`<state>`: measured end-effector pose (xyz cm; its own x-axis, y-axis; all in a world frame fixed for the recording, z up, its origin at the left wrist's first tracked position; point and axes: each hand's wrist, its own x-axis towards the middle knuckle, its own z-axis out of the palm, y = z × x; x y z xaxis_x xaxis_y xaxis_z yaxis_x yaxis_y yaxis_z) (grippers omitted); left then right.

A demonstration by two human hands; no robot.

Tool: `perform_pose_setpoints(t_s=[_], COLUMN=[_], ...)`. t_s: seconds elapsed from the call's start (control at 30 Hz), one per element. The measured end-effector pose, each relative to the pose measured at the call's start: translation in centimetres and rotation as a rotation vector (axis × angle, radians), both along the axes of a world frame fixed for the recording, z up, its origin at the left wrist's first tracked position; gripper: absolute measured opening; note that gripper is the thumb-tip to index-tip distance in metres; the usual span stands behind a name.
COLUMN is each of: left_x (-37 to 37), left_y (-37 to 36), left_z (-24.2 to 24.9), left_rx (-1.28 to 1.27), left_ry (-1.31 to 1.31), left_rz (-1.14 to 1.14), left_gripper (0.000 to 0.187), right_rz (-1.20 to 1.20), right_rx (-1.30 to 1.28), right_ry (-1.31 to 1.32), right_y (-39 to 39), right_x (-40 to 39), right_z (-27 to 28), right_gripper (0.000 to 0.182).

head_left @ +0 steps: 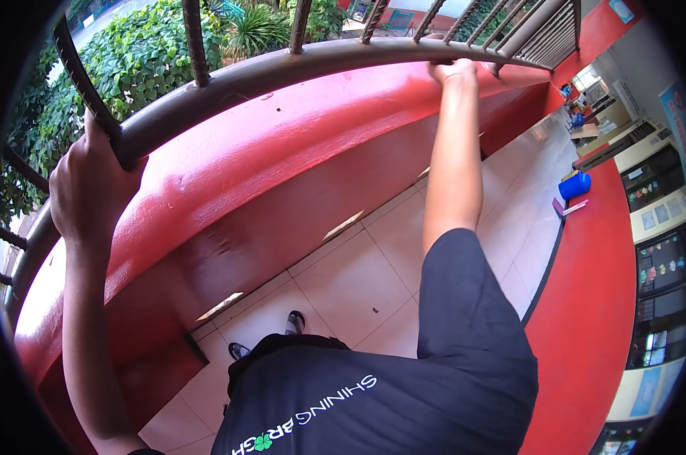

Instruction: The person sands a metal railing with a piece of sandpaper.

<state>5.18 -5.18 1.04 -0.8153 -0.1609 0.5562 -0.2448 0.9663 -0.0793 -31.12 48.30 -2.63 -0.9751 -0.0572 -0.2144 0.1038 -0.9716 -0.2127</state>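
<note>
The railing (350,52) is dark brown and the wall (282,129) is red. The shirt (404,409) is black with white lettering (344,396) and a green clover (263,441). A grid of dark seams crosses the pale pinkish floor (347,277); the bucket (576,185) is blue, the leaves (134,61) green.

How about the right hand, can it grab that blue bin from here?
Probably not: the right hand is on the railing, and the blue bin looks too far off, across the tiled floor.

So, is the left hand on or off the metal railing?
On: the left hand is wrapped over the metal railing, covering a stretch of it. Its fingertips are hidden, so I cannot tell how tightly.
</note>
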Motion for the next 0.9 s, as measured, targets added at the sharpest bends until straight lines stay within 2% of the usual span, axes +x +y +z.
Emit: perform_pose_setpoints(t_s=[0.03,0.07,0.13,0.17,0.2,0.27,0.33,0.4,0.47,0.5,0.53,0.57,0.6,0.63,0.7,0.77,0.8,0.9], left_x=[0.1,0.1,0.0,0.0,-0.1,-0.2,0.0,0.1,0.2,0.2,0.1,0.0,-0.1,0.0,0.0,-0.3,-0.1,0.3], left_y=[0.0,0.1,-0.3,-0.4,-0.7,-0.9,-0.4,-0.2,0.2,0.0,-0.2,-0.4,-0.7,-0.5,-0.5,-1.0,-0.5,-0.2], left_z=[0.0,-0.1,-0.3,-0.4,-0.6,-0.5,-0.2,0.0,0.2,0.1,-0.1,-0.3,-0.4,-0.3,-0.5,-0.6,-0.3,0.0], left_rx=[0.011,0.01,-0.001,-0.004,-0.028,-0.047,-0.04,-0.028,-0.004,-0.012,-0.009,-0.037,-0.07,-0.072,-0.095,-0.107,-0.043,-0.042], left_ry=[0.019,0.02,0.041,0.037,0.034,0.024,0.035,0.032,0.019,0.027,0.026,0.05,0.073,0.067,0.074,0.093,0.065,0.066], left_rz=[-0.03,-0.032,-0.056,-0.051,-0.039,-0.028,-0.038,-0.042,-0.029,-0.044,-0.039,-0.068,-0.099,-0.095,-0.096,-0.121,-0.085,-0.08], left_gripper=[0.048,0.048,0.048,0.048,0.052,0.056,0.059,0.063,0.059,0.065,0.065,0.067,0.069,0.07,0.069,0.069,0.06,0.057], right_rz=[-0.002,0.307,0.002,0.096,0.094,0.178,-0.083,-0.147,-0.127,-0.106,0.034,-0.05,0.175,0.169,0.16,0.108,0.026,0.06], right_rx=[0.002,-0.187,0.013,-0.069,-0.049,-0.273,-0.158,-0.193,-0.121,-0.058,-0.047,0.037,-0.01,0.257,0.071,-0.154,-0.101,-0.021], right_ry=[0.002,0.379,0.15,0.18,0.141,0.249,0.069,0.003,0.001,0.001,0.087,0.144,0.211,0.206,0.164,0.181,0.11,0.187], right_y=[-6.1,-11.4,-17.9,-17.2,-16.6,-11.4,-4.6,-3.4,-5.3,-7.0,-9.4,-17.1,-21.1,-24.7,-25.0,-21.6,-20.9,-23.5], right_x=[6.6,10.3,17.0,16.5,16.1,10.8,5.5,6.2,7.2,8.3,9.5,15.8,20.0,23.8,24.2,19.9,20.0,21.2], right_z=[-2.0,-2.4,-1.2,-1.4,-0.7,-1.4,-0.3,1.8,2.1,1.8,0.5,1.0,0.6,0.5,0.3,0.4,2.1,1.1], right_gripper=[0.038,0.053,0.068,0.083,0.077,0.068,0.062,0.063,0.063,0.063,0.07,0.081,0.092,0.096,0.101,0.101,0.098,0.098])
